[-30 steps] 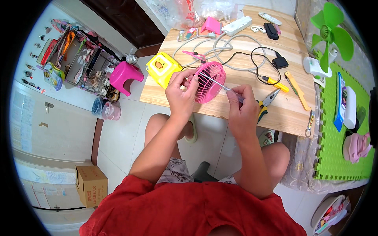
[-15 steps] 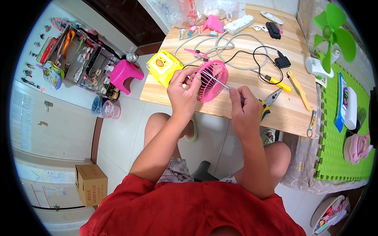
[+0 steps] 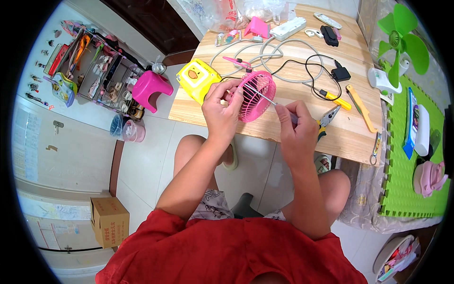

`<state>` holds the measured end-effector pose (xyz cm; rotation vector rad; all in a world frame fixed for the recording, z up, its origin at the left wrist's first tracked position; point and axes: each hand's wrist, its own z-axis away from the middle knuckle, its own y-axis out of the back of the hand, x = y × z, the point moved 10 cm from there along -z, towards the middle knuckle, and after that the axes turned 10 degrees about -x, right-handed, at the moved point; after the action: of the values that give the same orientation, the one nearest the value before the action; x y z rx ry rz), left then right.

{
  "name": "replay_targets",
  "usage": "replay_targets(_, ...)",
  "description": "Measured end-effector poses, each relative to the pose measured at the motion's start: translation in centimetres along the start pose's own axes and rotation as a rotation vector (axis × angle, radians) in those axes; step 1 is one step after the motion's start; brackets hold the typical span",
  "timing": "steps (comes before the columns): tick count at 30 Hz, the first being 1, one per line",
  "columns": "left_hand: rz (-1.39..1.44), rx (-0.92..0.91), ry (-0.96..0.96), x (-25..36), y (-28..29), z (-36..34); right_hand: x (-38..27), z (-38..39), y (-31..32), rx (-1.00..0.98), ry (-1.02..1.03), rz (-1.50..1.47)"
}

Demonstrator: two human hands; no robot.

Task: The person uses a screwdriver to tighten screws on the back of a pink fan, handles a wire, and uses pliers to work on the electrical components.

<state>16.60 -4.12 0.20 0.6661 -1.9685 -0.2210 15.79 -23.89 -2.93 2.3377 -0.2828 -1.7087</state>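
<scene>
My left hand (image 3: 223, 102) is closed round the left side of a small pink fan (image 3: 259, 105) with a round wire-like cage, held tilted above the table's front edge. In my right hand (image 3: 296, 128) is a screwdriver (image 3: 266, 98), its handle mostly covered by my fingers. The metal shaft runs up and left into the cage; the tip is hidden within the fan. Just behind my right hand, pliers (image 3: 327, 118) lie on the wooden table (image 3: 293, 90). A yellow case with a duck face (image 3: 197, 78) lies left of the fan.
A grey cable (image 3: 302, 42) coils from a white power strip (image 3: 287, 29). To the right lie a black adapter (image 3: 340, 73), a yellow-handled tool (image 3: 338, 100), a yellow box cutter (image 3: 360, 108) and a nail clipper (image 3: 376, 146). A green fan (image 3: 399, 42) stands farther right.
My right hand and the screwdriver handle have turned and shifted slightly right. The fan is still in my left hand, its cage turned very slightly.
</scene>
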Motion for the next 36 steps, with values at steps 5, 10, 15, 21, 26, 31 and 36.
replay_targets(5,-0.002,0.003,0.007,0.1,0.0,0.1,-0.4,0.2,0.0,0.005,-0.055,-0.03)
replay_targets(10,-0.01,-0.001,-0.003,0.1,-0.1,0.1,0.0,0.4,0.5,0.091,-0.007,-0.12)
replay_targets(15,-0.006,0.001,-0.007,0.0,-0.1,0.1,0.2,0.3,0.7,0.085,0.003,-0.027)
replay_targets(21,-0.006,0.0,0.003,0.1,-0.2,0.2,0.0,0.6,0.6,0.15,-0.008,-0.182)
replay_targets(26,0.006,0.003,-0.009,0.1,-0.2,0.3,0.5,0.5,0.5,0.046,-0.023,-0.06)
replay_targets(31,0.007,0.007,-0.001,0.1,-0.2,0.3,0.0,0.5,0.2,-0.001,-0.036,0.016)
replay_targets(36,0.014,0.01,-0.013,0.4,-0.3,0.3,-0.1,0.7,0.7,0.084,-0.033,-0.108)
